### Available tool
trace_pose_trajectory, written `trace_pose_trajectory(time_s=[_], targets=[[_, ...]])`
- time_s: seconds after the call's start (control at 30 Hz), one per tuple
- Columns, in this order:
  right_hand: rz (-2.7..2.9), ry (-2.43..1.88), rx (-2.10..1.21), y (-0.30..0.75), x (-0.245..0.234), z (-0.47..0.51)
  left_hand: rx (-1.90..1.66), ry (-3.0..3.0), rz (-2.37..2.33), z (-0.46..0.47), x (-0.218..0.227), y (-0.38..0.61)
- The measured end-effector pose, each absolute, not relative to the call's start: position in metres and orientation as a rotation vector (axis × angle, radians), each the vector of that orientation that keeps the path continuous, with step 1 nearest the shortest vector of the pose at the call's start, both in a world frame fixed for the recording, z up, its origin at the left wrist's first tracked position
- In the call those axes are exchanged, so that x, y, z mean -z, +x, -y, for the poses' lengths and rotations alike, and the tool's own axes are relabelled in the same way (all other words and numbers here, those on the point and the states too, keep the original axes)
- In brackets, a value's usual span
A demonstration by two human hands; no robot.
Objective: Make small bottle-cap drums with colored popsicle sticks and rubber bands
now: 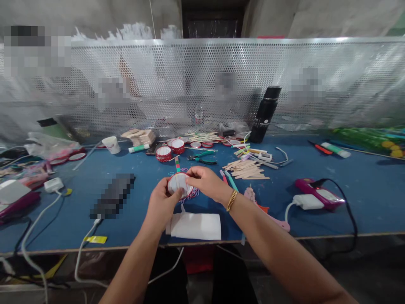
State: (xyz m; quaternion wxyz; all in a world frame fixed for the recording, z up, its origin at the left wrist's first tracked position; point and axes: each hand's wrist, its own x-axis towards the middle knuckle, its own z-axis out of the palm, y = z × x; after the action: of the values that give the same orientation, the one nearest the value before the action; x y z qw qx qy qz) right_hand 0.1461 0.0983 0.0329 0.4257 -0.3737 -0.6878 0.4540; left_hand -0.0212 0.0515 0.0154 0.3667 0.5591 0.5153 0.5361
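A small round drum (177,182) with a white face and a red rim is held between my two hands over the middle of the blue table. My left hand (160,203) grips its lower left side, the thumb pressed on the face. At the upper right edge, my right hand (207,182) pinches it, thumb on the face. A stick with green and red bands (177,164) shows just beyond the rim. Pink strings (195,193) lie behind the drum, partly hidden. Below the hands is a folded white cloth or paper (199,226).
Stacked red-rimmed drums (163,154), teal-handled pliers (204,159) and loose wooden sticks (248,169) lie beyond my hands. A black flask (265,114) stands by the perforated metal screen (177,84). A phone (114,195) lies left; a pink glue gun (265,213) lies right, with cables around.
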Motion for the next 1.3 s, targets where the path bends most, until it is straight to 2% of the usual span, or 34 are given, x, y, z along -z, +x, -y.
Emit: trace_pose_trajectory(time_s=[0.3,0.73,1.1,1.3], targets=[[1.670,-0.891,-1.264,0.146,-0.040,-0.094,-1.356,1.416,-1.316,-0.050,-0.017,-0.021],[1.686,-0.994,-0.981,0.140,-0.031,-0.095,-1.309,1.684,-1.439,-0.049,-0.022,-0.017],[1.705,-1.014,-0.977,0.141,-0.035,-0.093,-1.323,1.226,-1.123,-0.045,-0.022,-0.026],[1.687,-1.017,-0.989,0.141,-0.032,-0.095,-1.301,1.270,-1.113,-0.049,-0.026,-0.028]])
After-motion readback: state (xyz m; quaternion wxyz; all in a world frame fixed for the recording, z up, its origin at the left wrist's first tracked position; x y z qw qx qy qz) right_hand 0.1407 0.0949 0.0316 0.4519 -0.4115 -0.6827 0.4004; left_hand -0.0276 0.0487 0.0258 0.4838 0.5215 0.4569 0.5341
